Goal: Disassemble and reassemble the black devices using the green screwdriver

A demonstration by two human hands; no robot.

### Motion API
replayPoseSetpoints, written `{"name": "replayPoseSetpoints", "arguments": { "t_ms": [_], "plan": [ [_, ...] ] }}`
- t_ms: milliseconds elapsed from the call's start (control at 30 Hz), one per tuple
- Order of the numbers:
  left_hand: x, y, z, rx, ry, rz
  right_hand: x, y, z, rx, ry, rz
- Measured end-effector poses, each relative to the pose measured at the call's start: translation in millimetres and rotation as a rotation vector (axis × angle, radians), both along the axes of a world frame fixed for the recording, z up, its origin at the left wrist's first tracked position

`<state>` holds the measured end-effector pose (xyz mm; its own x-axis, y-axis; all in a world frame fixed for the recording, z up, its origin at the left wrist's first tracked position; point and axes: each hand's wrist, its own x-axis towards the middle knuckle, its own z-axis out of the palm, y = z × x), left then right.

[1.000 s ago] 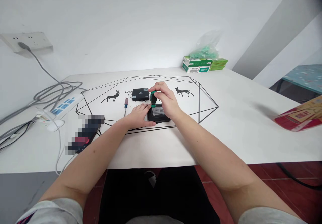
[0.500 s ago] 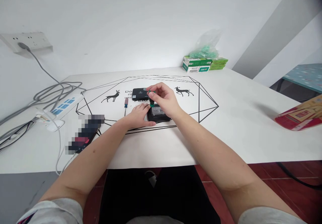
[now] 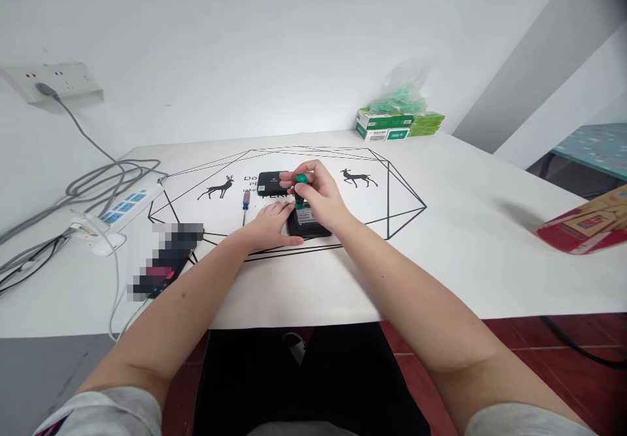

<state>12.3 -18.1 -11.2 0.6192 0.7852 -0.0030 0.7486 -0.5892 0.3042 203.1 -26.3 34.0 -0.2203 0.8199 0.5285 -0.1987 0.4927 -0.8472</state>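
A person sits at a white table point(image 3: 490, 240), both bare forearms reaching forward. The right hand point(image 3: 321, 198) holds a green-handled screwdriver point(image 3: 299, 190) upright, its fingers point(image 3: 298, 171) closed around the handle top. The tool stands over a small black box point(image 3: 308, 224) lying flat on the table, directly below the right fingertips; whether the tip touches it cannot be told. A pale label shows on the box's top face. The left hand point(image 3: 271, 225) lies flat, palm down, fingers together, pressed against the left edge of that box, steadying it.

Just beyond the right fingertips lies a second black box point(image 3: 271, 183), flat on the table. To the left of the left fingers, a little apart, lies a red and blue screwdriver point(image 3: 245, 205). The table surface carries a printed black line pattern with two deer.

Well left of the hands, a power strip point(image 3: 125, 207) and grey cables point(image 3: 98, 181) rest near the table edge. Far beyond the right hand, at the back corner, sit green boxes point(image 3: 399, 126).
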Motion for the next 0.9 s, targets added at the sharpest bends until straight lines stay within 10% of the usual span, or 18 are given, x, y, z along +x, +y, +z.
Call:
{"name": "replayPoseSetpoints", "arguments": {
  "t_ms": [400,900],
  "plan": [
    [1.9,-3.2,6.0,-0.052,0.061,0.038,3.4,5.4,1.2,0.270,-0.085,-0.328],
    [-1.6,3.7,-7.2,0.039,-0.065,-0.012,-4.3,-7.0,2.4,0.088,-0.052,-0.224]
  ]
}}
